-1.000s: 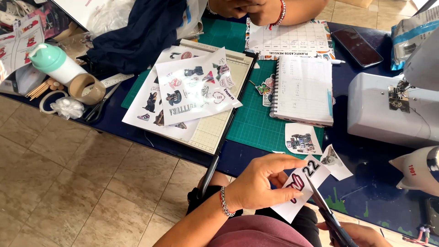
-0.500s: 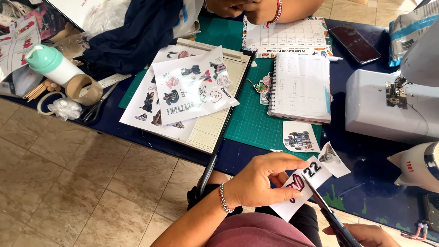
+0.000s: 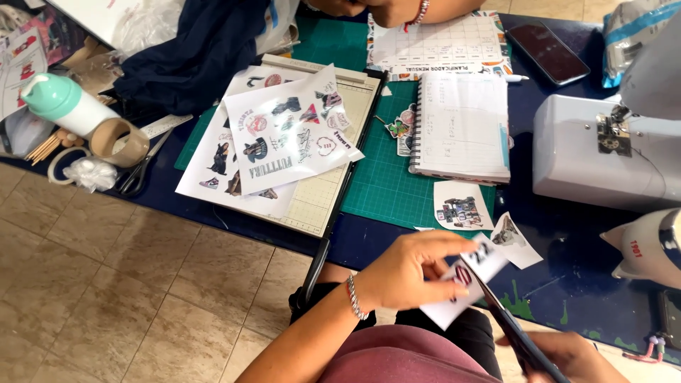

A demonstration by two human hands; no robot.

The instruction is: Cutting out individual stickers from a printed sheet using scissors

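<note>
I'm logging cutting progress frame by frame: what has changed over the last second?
Little has changed. The left hand keeps holding the white sticker sheet, and the right hand keeps the scissors in the cut, blades at the sheet's edge. The view drifted slightly. The sticker sheets on the paper trimmer, the notebook and the sewing machine stayed put.

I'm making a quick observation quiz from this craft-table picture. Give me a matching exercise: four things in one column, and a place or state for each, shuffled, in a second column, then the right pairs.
Things:
1. sticker sheet
2. scissors
3. spiral notebook
4. tape roll

Places or states:
A. lying open on the green cutting mat
B. beside the mint-capped bottle, at the table's left end
C. pinched in the left hand
D. held in the right hand, blades at the paper's edge

Pairs: 1-C, 2-D, 3-A, 4-B
</note>
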